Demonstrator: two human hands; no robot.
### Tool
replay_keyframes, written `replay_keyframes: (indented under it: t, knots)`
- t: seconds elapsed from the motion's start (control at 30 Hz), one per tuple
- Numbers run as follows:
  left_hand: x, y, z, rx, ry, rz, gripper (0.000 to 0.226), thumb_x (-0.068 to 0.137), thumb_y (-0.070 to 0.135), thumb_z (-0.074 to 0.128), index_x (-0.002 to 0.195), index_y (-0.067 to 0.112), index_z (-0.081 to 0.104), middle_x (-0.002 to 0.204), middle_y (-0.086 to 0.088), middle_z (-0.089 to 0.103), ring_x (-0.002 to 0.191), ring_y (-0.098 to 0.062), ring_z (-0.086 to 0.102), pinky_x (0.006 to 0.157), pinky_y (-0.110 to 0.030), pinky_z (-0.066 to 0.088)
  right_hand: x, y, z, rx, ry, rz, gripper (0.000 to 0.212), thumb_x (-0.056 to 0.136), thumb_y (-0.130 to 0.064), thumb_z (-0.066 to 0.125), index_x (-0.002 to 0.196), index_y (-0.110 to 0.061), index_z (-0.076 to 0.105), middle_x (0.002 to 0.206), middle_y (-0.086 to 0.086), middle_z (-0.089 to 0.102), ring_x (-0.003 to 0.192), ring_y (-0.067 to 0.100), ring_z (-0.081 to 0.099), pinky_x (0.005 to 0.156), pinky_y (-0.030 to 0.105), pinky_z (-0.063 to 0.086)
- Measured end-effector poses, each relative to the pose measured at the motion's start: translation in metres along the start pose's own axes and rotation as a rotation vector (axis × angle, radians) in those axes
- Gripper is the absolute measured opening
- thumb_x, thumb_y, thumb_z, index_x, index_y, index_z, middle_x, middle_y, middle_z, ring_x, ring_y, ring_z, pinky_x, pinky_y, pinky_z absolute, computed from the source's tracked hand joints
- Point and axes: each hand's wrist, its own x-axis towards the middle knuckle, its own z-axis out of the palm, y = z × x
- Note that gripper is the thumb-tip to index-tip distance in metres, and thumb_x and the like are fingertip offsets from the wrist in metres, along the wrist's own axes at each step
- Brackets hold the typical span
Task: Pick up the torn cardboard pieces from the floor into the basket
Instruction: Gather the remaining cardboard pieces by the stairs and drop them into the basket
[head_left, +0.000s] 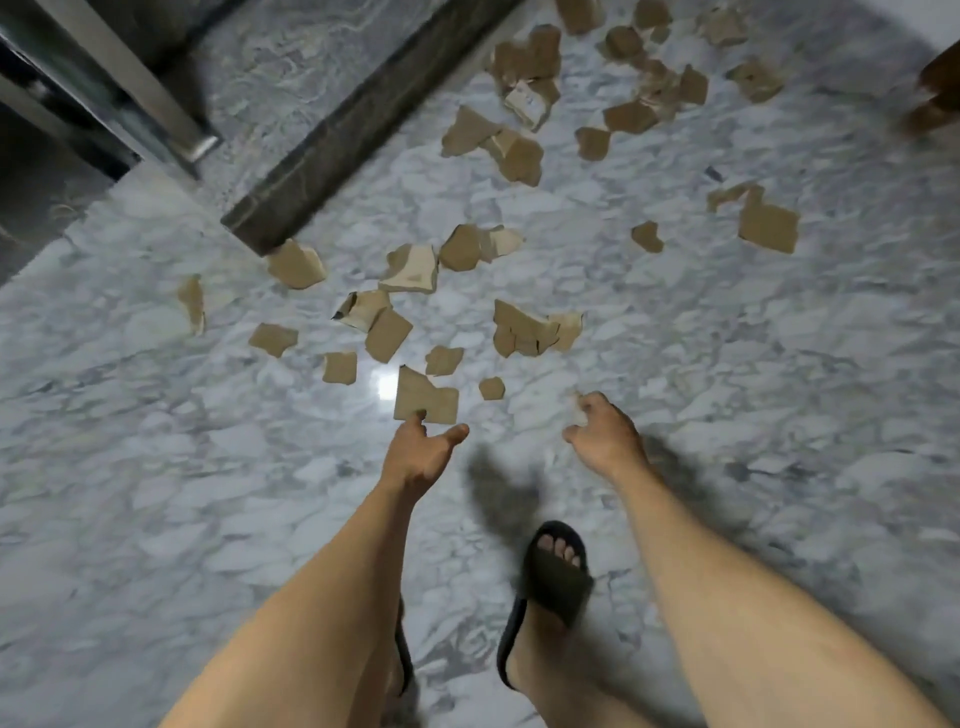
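The left hand (418, 454) reached down at the lower middle of the frame, fingers spread and loosely extended, a fingertip touching the lower edge of the nearest cardboard piece (423, 397) — not wrapped round it. The right hand (605, 436) hung just to the right of it, fingers curled downward; a small tan scrap (577, 410) showed at its fingertips, but the blur made it impossible to tell whether the hand pinched it or merely hovered over it.

The torn cardboard pieces (524, 327) lay scattered over the floor (779, 364) from the centre of the frame up to the upper right, some overlapping, some alone. A denser cluster (524, 67) sat at the top centre, and a larger square piece (768, 226) lay apart at the right.

The floor was polished white-and-grey marble, with a bright light reflection (387, 387) just left of the nearest piece. A dark stone threshold strip (363, 124) ran diagonally from the top centre down to the middle left, and a metal door frame (135, 88) stood in the upper left. At the bottom centre a foot in a black slide sandal (550, 582) rested on the marble — between the two bare forearms. A dark brown object (940, 88) showed at the right edge, too blurred to identify.
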Motion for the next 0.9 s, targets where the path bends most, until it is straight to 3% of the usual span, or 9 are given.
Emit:
replay_keyframes:
  t: [0.13,0.27,0.33,0.47,0.63,0.8,0.9]
  knots:
    - [0.126,-0.033,0.041,0.211,0.246,0.043,0.079,0.084,0.046,0.069,0.146,0.006,0.039,0.146,-0.017,0.045,0.134,-0.036,0.044,0.109,-0.044,0.041,0.107,0.029,0.06,-0.02,0.074,0.055,0.049,0.094,-0.014,0.052,0.143,-0.013,0.043,0.14,0.014,0.05,0.123,0.035,0.052,0.096,0.04,0.05]
    - [0.205,-0.063,0.078,0.397,0.572,0.016,0.098,0.082,0.059,0.065,0.151,0.003,0.025,0.159,-0.021,0.022,0.147,-0.041,0.019,0.115,-0.055,0.026,0.175,0.046,0.107,-0.184,0.245,0.104,0.042,0.094,-0.014,0.053,0.135,-0.01,0.048,0.138,0.015,0.045,0.125,0.036,0.047,0.098,0.041,0.045]
    - [0.227,-0.073,0.088,0.404,0.609,-0.008,0.098,0.086,0.061,0.06,0.154,0.002,0.02,0.162,-0.024,0.015,0.15,-0.043,0.012,0.118,-0.056,0.021,0.19,0.051,0.127,-0.192,0.381,0.153,0.037,0.093,-0.011,0.056,0.129,-0.006,0.052,0.134,0.015,0.046,0.125,0.034,0.045,0.101,0.043,0.043]
    - [0.243,-0.08,0.095,0.351,0.725,0.039,0.089,0.084,0.061,0.064,0.149,0.01,0.031,0.154,-0.023,0.028,0.14,-0.044,0.026,0.11,-0.056,0.028,0.211,0.049,0.157,-0.155,0.607,0.093,0.027,0.089,-0.001,0.058,0.115,-0.004,0.062,0.122,0.014,0.055,0.118,0.032,0.05,0.092,0.042,0.048]
    - [0.255,-0.076,0.064,0.075,0.717,0.035,0.113,0.059,0.056,0.087,0.148,0.014,0.032,0.142,-0.019,0.04,0.13,-0.039,0.038,0.104,-0.051,0.032,0.224,0.027,0.159,-0.167,0.598,-0.131,0.035,0.085,-0.005,0.057,0.12,-0.012,0.056,0.112,0.012,0.066,0.108,0.034,0.06,0.089,0.04,0.049]
    - [0.26,-0.074,0.028,-0.005,0.676,0.121,0.088,0.067,0.061,0.077,0.13,0.007,0.049,0.133,-0.016,0.053,0.127,-0.039,0.047,0.106,-0.053,0.035,0.229,0.017,0.147,-0.218,0.435,-0.267,0.037,0.086,0.003,0.056,0.118,-0.013,0.063,0.118,0.013,0.062,0.115,0.034,0.057,0.091,0.041,0.05]
    - [0.257,-0.071,0.015,0.089,0.585,0.291,0.082,0.069,0.062,0.075,0.127,0.009,0.05,0.13,-0.013,0.053,0.126,-0.036,0.045,0.106,-0.052,0.034,0.227,0.027,0.14,-0.187,0.505,-0.314,0.043,0.085,0.005,0.059,0.124,-0.012,0.063,0.122,0.012,0.056,0.117,0.033,0.053,0.093,0.043,0.05]
